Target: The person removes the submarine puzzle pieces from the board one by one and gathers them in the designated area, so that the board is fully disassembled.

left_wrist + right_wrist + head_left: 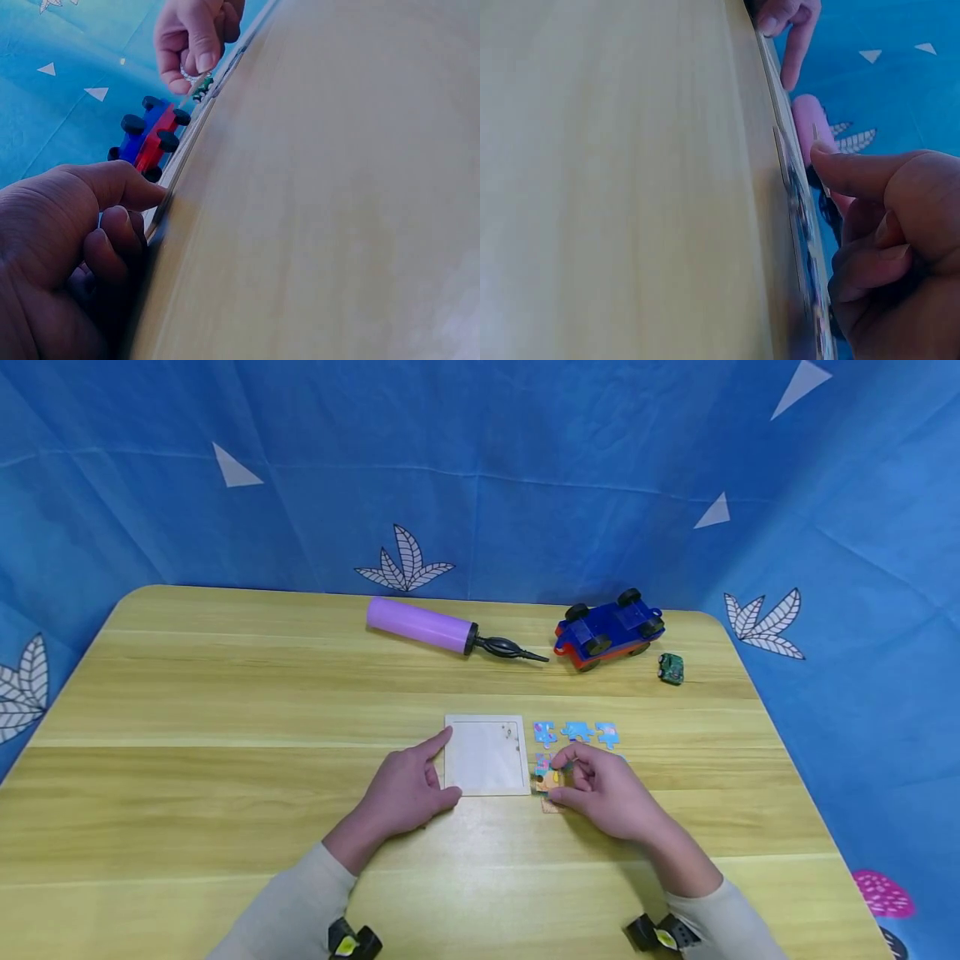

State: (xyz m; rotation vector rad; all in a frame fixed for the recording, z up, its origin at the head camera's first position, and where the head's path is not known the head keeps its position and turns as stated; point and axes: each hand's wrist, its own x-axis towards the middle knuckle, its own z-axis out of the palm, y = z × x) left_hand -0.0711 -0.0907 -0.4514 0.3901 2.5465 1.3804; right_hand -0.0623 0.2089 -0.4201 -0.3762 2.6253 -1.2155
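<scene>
A shallow white puzzle tray [487, 758] lies in front of me, with small printed marks near its upper right corner. My left hand [408, 789] holds its left side, index finger on the upper part and thumb by the lower corner. With thumb and index finger, my right hand [603, 789] pinches a yellow-orange puzzle piece [550, 781] just right of the tray; in the right wrist view the piece appears edge-on and tilted. Blue puzzle pieces [577, 732] lie in a row beyond this hand. Others beneath it are partly hidden.
Toward the back lies a purple hand pump [420, 625] with a black nozzle. An overturned blue and red toy truck [611, 628] is to its right, with a small green toy car [671, 668] beside it. A blue patterned cloth [480, 468] hangs behind the wooden table [225, 710].
</scene>
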